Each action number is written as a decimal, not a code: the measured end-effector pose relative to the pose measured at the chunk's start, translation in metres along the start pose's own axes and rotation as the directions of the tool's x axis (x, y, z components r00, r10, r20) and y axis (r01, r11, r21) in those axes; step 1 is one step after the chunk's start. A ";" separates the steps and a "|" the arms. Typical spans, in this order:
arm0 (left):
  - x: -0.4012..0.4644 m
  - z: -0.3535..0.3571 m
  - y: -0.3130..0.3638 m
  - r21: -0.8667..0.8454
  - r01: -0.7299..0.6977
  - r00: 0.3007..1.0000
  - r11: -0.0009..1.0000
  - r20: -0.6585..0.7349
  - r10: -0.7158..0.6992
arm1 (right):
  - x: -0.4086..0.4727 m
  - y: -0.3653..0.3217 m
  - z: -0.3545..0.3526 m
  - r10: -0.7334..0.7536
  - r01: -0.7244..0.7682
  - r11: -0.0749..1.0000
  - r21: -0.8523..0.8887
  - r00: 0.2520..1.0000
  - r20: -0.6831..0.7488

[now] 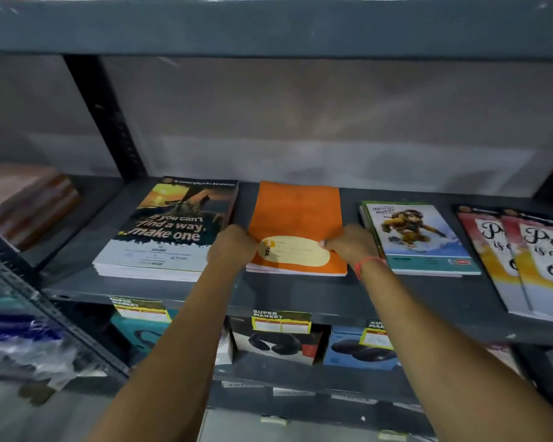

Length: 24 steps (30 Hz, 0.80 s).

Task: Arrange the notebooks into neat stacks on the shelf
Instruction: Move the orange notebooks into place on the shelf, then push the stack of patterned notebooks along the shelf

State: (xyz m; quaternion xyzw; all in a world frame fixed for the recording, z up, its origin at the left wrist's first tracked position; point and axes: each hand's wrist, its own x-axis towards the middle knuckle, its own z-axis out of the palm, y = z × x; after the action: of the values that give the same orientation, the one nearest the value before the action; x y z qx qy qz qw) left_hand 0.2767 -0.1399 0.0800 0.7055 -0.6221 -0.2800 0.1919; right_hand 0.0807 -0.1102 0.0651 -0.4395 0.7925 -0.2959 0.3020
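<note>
A thin stack of orange notebooks (296, 215) with a cream label lies flat in the middle of the grey metal shelf (300, 291). My left hand (232, 245) grips its left edge near the front, and my right hand (351, 242) grips its right edge, thumb on the cover. Left of it sits a thicker stack with a "make one" sunset cover (170, 231). On the right lies a stack with a flying cartoon figure (419, 239). Further right, two overlapping notebooks with script lettering (530, 263) lie askew.
A brown stack of books (26, 202) sits on the adjoining shelf at far left. Below, boxed goods (278, 342) stand behind "Super Market" price tags (281, 322). A dark upright post (106, 116) rises behind the left stack. The upper shelf (268, 27) overhangs close above.
</note>
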 end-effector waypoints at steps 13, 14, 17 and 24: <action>-0.020 0.028 0.066 0.265 -0.316 0.938 0.911 -0.059 0.343 | -0.019 0.033 -0.063 -0.065 0.079 0.997 0.010 0.880 -0.470; -0.027 0.041 0.082 0.242 -0.356 0.926 0.903 -0.042 0.376 | -0.019 0.044 -0.077 -0.045 0.069 0.997 0.029 0.866 -0.497; -0.051 0.077 0.124 0.092 -0.455 0.890 0.886 0.002 0.456 | -0.017 0.074 -0.112 -0.003 0.028 0.999 0.040 0.843 -0.538; -0.121 0.189 0.224 -0.310 -0.560 0.761 0.768 0.173 0.625 | -0.014 0.173 -0.199 0.172 -0.175 0.983 0.056 0.774 -0.609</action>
State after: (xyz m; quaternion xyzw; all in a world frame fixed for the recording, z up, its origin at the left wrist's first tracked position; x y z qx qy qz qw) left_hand -0.0240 -0.0405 0.0925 0.3978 -0.7956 -0.3691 0.2693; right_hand -0.1502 0.0180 0.0693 -0.2458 0.8851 -0.3914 0.0547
